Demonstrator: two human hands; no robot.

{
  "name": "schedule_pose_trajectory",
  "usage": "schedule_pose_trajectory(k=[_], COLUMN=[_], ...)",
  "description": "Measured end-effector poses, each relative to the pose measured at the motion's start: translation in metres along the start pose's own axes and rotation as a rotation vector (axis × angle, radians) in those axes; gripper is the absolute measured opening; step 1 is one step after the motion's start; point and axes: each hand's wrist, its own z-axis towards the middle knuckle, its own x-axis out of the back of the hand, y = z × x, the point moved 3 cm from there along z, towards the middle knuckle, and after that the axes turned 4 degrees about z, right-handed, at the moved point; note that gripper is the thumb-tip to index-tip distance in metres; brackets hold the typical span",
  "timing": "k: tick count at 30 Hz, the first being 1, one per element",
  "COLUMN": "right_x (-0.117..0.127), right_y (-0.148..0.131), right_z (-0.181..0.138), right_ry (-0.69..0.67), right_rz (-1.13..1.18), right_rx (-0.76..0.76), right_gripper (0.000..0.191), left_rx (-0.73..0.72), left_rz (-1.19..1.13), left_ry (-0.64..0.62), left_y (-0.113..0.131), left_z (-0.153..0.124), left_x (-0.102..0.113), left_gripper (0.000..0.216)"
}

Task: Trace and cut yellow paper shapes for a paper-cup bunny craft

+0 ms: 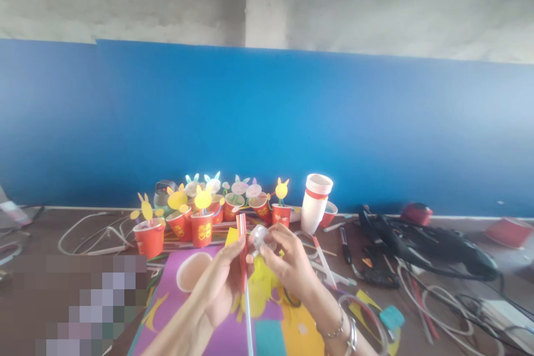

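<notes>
My left hand [227, 272] is closed around a long straw, red at its upper part [242, 250] and pale blue-white lower down [249, 317], held nearly upright. Close beside it, my right hand [290, 258] grips what looks like a small roll of clear tape [261, 237] between thumb and fingers. The two hands almost meet over the table. Beneath them lie a purple sheet [225, 339] with an oval cut out and crumpled yellow paper scraps [261, 295]. Blur hides whether any tape touches the straw.
Red paper cups [202, 231] with paper rabbit figures line the back, near a stack of white cups [316, 203]. A marker [345, 246], black bag [429, 245] and coiled cables [438, 306] lie right. A blue panel [267, 117] stands behind.
</notes>
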Motion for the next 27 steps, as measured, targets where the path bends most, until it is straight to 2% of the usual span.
schedule_pose_trajectory(k=[5, 10, 15, 22, 27], right_x=[0.0032, 0.0031, -0.0022, -0.0030, 0.0003], right_y=[0.0036, 0.0071, 0.0087, 0.0101, 0.0087], right_z=[-0.0012, 0.0004, 0.0020, 0.0013, 0.0014], right_ry=[-0.129, -0.087, -0.059, -0.100, -0.177], right_rz=[0.073, 0.086, 0.119, 0.158, 0.131], right_rx=[0.033, 0.028, 0.004, -0.030, -0.032], right_gripper=[0.009, 0.017, 0.020, 0.009, 0.014], left_rx=[0.025, 0.044, 0.033, 0.063, 0.031], left_rz=[-0.046, -0.022, -0.022, -0.021, -0.044], left_ry=[-0.045, 0.029, 0.036, 0.053, 0.028], left_y=[0.0043, 0.0007, -0.0042, -0.0022, 0.0050], left_z=[-0.0005, -0.0008, 0.0001, 0.0008, -0.0005], left_x=[0.0000, -0.0006, -0.0008, 0.0006, -0.0011], left_gripper=[0.014, 0.013, 0.011, 0.015, 0.014])
